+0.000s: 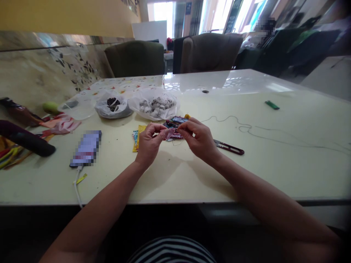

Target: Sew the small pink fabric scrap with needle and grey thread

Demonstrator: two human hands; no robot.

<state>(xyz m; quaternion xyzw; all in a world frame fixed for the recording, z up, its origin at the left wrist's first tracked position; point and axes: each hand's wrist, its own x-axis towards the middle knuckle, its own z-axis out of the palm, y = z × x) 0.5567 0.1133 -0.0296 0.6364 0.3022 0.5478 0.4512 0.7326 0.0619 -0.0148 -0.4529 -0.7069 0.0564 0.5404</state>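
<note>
Above the table my left hand (149, 141) pinches a small pink cloth piece (170, 133) between thumb and fingers. Close beside it, my right hand (197, 138) is closed in a pinch at the cloth's right edge; what sits between its fingertips is too small to make out. Behind and below the hands lies a pile of colourful patterned pieces (178, 119). A yellow packet-like piece (141, 129) is partly hidden by my left hand. Dark-handled thread snips (229, 147) lie just right of my right hand, their tip hidden. A thin dark thread (244, 126) trails across the table to the right.
A plastic bag of white, fluffy clumps (157, 106) and a bag of dark bits (113, 104) stand behind the hands. At left are a phone (87, 148) on a white cable, a dark bottle-like object (27, 138) and pink cloth (63, 123). A green object (272, 105) lies far right.
</note>
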